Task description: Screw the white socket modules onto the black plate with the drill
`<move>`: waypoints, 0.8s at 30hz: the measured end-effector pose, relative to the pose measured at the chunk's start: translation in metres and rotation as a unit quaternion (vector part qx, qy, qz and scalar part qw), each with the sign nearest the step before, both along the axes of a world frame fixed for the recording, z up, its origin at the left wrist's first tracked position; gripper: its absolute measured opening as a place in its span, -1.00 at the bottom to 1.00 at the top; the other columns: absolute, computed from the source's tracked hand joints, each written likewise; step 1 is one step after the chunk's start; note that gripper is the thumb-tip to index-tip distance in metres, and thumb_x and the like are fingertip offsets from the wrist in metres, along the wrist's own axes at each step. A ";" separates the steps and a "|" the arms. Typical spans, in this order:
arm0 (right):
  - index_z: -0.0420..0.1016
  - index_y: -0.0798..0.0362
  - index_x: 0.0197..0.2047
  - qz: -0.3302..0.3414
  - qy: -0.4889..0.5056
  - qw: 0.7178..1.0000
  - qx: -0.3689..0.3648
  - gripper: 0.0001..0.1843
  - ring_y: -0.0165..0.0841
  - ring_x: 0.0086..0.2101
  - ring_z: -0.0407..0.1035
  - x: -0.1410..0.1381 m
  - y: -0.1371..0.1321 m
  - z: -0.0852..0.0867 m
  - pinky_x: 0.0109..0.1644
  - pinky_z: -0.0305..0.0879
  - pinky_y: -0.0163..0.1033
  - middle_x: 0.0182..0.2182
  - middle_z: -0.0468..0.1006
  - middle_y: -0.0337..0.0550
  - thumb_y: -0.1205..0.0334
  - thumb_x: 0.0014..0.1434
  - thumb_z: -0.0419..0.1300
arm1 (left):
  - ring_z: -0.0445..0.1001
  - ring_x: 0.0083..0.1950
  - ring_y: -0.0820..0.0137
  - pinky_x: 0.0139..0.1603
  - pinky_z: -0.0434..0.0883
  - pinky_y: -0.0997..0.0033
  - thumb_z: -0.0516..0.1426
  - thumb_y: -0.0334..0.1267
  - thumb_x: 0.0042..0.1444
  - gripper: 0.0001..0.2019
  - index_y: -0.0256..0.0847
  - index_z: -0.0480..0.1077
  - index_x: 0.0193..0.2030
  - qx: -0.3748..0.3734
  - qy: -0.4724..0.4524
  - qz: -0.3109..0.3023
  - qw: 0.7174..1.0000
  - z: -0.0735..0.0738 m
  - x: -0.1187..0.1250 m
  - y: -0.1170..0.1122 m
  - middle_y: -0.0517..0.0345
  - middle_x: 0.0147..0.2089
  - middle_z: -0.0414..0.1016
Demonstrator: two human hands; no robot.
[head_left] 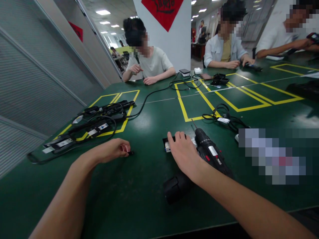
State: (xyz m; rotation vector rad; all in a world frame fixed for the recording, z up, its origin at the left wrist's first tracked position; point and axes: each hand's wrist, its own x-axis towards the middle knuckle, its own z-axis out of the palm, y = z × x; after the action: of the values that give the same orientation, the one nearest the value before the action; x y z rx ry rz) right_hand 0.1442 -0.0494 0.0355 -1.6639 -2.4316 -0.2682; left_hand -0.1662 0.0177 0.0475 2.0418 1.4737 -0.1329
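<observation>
My left hand (116,148) is low over the green table, its fingers curled in a pinch. A small black piece (131,153) shows at those fingertips, too small to make out in detail. With fingers stretched forward, my right hand (183,149) lies over a small dark box (165,143) that has white and blue on its side. Most of this box is hidden under the hand. Right beside it a black cordless drill (209,151) lies on its side, bit pointing away from me. The drill's battery base (174,189) shows below my right wrist, and my forearm covers its grip.
Black devices with cables (104,121) lie at the left within yellow tape. A coiled black cable (219,116) rests beyond the drill; a blurred-out item (274,156) is at the right. Several people sit across the green table (139,205). A cable (149,96) crosses its middle.
</observation>
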 end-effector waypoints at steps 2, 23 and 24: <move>0.11 0.14 0.28 -0.002 0.001 1.000 0.002 -0.47 -0.13 -0.05 0.34 0.000 -0.001 0.001 -0.11 0.38 -0.02 -0.03 0.42 0.11 0.46 0.24 -0.01 | 0.45 -0.40 0.37 -0.41 0.31 0.49 0.15 -0.29 -0.03 -0.85 -0.23 0.47 -0.31 0.002 0.015 0.004 1.000 -0.002 -0.006 0.000 0.19 -0.41 0.54; 0.36 0.17 -0.05 0.047 0.070 0.995 0.055 -0.79 -0.23 -0.06 0.35 -0.008 -0.004 0.003 -0.09 0.39 -0.08 -0.11 0.43 -0.04 0.39 0.23 0.06 | 0.29 0.17 0.25 0.20 0.25 0.10 0.12 -0.37 0.09 -0.50 -0.08 0.16 0.19 0.240 -0.202 -0.103 0.944 -0.021 0.130 -0.039 0.04 0.13 0.29; 0.37 0.16 -0.08 0.048 0.069 0.995 0.056 -0.81 -0.25 -0.08 0.36 -0.007 -0.003 0.003 -0.10 0.39 -0.11 -0.13 0.44 -0.07 0.39 0.22 0.08 | 0.30 0.16 0.26 0.19 0.26 0.10 0.12 -0.39 0.09 -0.50 -0.08 0.17 0.18 0.241 -0.198 -0.104 0.944 -0.020 0.127 -0.038 0.05 0.11 0.30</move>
State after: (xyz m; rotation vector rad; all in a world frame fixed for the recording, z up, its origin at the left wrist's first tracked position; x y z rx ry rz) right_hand 0.1369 -0.0526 0.0387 -1.4644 -2.3410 -0.2630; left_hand -0.0391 -0.0200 0.0275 2.4208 1.1060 0.5787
